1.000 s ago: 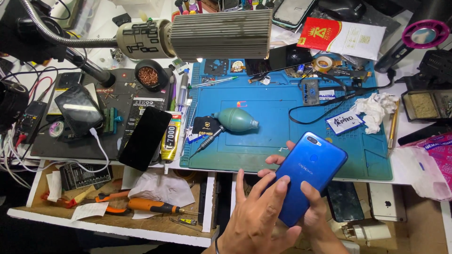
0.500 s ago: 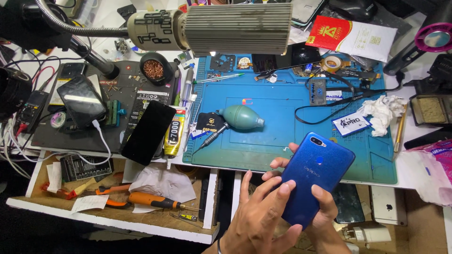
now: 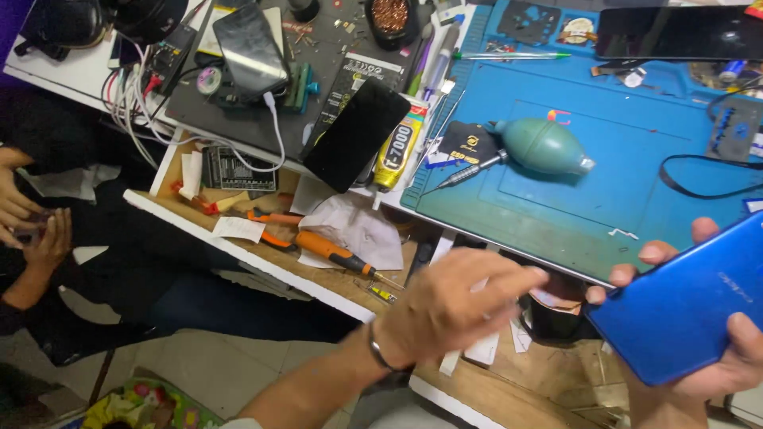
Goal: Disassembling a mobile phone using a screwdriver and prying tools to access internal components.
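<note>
Cluttered phone-repair bench, seen from above, filled the view, with a blue work mat (image 3: 636,199) across the far right.

At the near right, the fingers (image 3: 652,254) of the right hand (image 3: 715,373) were clamped on a blue phone (image 3: 683,318). Fingertips curled over its far edge and the thumb pressed its near edge. The phone was tilted with its glossy back up, over the near edge of the mat and not touching it.

The left hand (image 3: 453,310) hovered just left of the phone and did not touch it. It was blurred, with the fingers stretched out loosely together and nothing in them. A dark band circled its wrist.

By the look of it, the phone was only being held and inspected; no tool was in either hand.

On the mat beyond lay a green air blower (image 3: 544,147). Left of the mat rested a black phone (image 3: 358,135), face up, beside a yellow glue tube (image 3: 393,155). Nearer, an open wooden drawer (image 3: 238,246) held crumpled paper (image 3: 358,230) and an orange-handled screwdriver (image 3: 326,248). At the far left edge, another person's hands (image 3: 32,230) held something small.
</note>
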